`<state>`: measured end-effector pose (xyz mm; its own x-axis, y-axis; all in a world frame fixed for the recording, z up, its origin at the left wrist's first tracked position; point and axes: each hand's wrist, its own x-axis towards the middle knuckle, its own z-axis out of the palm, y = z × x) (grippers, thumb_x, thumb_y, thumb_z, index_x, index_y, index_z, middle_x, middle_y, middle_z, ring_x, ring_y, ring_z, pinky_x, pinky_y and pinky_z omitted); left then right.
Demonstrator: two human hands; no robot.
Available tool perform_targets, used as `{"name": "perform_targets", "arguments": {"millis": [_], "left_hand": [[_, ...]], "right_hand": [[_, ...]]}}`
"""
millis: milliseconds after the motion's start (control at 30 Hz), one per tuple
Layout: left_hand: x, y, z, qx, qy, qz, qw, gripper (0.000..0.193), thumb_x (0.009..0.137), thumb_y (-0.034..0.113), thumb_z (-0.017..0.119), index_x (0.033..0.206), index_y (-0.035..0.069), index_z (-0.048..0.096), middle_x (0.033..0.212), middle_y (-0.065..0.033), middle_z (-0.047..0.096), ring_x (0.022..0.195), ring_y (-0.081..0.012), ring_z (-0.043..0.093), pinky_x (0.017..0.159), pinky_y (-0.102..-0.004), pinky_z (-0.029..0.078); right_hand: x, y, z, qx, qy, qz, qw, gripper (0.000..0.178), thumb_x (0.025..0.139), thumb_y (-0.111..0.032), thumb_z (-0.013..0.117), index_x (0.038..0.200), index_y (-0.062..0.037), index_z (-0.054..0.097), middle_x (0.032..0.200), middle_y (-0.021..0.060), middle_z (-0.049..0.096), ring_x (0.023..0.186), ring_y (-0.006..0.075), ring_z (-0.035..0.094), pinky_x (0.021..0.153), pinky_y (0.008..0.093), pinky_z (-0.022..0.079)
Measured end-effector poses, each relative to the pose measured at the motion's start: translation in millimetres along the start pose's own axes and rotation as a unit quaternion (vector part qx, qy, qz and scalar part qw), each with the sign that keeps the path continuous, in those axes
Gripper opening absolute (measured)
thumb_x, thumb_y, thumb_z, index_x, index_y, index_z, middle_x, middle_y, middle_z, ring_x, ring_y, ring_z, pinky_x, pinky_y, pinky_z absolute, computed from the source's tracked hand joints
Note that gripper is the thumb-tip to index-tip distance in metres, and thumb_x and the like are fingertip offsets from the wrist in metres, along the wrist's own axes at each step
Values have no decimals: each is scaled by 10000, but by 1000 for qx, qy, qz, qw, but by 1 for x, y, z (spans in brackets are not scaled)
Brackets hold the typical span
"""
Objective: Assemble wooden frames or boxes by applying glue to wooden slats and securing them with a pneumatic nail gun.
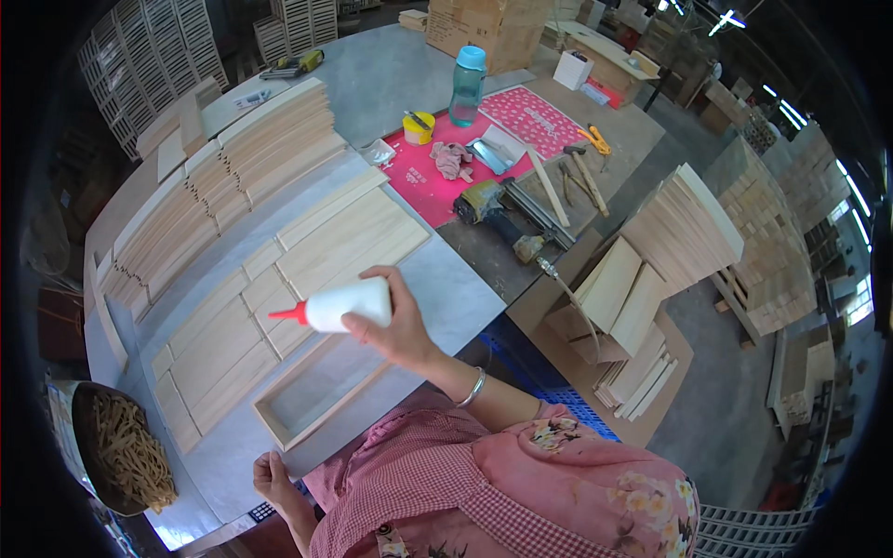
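A white squeeze bottle (349, 305) with a red pointed nozzle is gripped in my right hand (402, 325), tilted onto its side above the table. Its nozzle points left over flat wooden boards (219, 339) laid out in rows. Below the bottle lies a shallow rectangular wooden frame (265, 418), with the grey tabletop showing through its middle. My left hand (276, 482) is closed with curled fingers by the table's near edge, just below the frame's near left corner. Whether anything small is between those fingers is hidden.
Stacked wooden slats (251, 153) stand along the table's far left. A bin of wood strips (130, 451) sits at the left. On the right are a nail gun (493, 219), a blue bottle (467, 88), a yellow tub (419, 128), pliers (595, 139) and boards in a carton (619, 288).
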<state>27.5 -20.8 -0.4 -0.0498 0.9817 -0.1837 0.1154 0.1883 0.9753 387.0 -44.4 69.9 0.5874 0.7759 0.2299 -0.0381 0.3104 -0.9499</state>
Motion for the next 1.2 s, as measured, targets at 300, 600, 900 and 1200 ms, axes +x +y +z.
{"name": "perform_targets", "arguments": {"millis": [300, 600, 900, 1200], "left_hand": [[-27, 19, -12, 25, 108, -39, 993, 256, 882, 141, 736, 1064, -38, 743, 881, -79, 712, 782, -132, 596, 750, -241, 499], [-44, 1, -6, -126, 110, -36, 985, 185, 954, 78, 672, 1051, -62, 745, 876, -65, 708, 763, -89, 578, 698, -190, 485], [-41, 11, -1, -159, 73, -40, 984, 282, 1036, 177, 609, 1180, -52, 690, 711, -32, 610, 703, -93, 543, 664, -211, 474], [-37, 6, -9, -193, 81, -61, 976, 336, 1051, 239, 581, 1166, -63, 673, 743, -57, 632, 664, -111, 580, 658, -215, 507]], "right_hand": [[-24, -7, 42, -86, -86, 27, 992, 629, 798, -145, 796, 1328, -108, 459, 1161, 144, 568, 1002, 259, 604, 867, 361, 528], [-50, 8, 32, -130, -191, 49, 972, 593, 811, -276, 724, 1315, -63, 497, 1160, 131, 550, 728, 223, 617, 511, 245, 463], [-60, 11, 51, -144, -299, -11, 943, 646, 771, -241, 783, 1318, -83, 478, 1224, 141, 545, 1049, 309, 597, 814, 379, 566], [-61, 17, 65, -151, -298, 7, 943, 656, 770, -245, 797, 1317, -80, 475, 1223, 142, 559, 1040, 308, 603, 793, 373, 566]]}}
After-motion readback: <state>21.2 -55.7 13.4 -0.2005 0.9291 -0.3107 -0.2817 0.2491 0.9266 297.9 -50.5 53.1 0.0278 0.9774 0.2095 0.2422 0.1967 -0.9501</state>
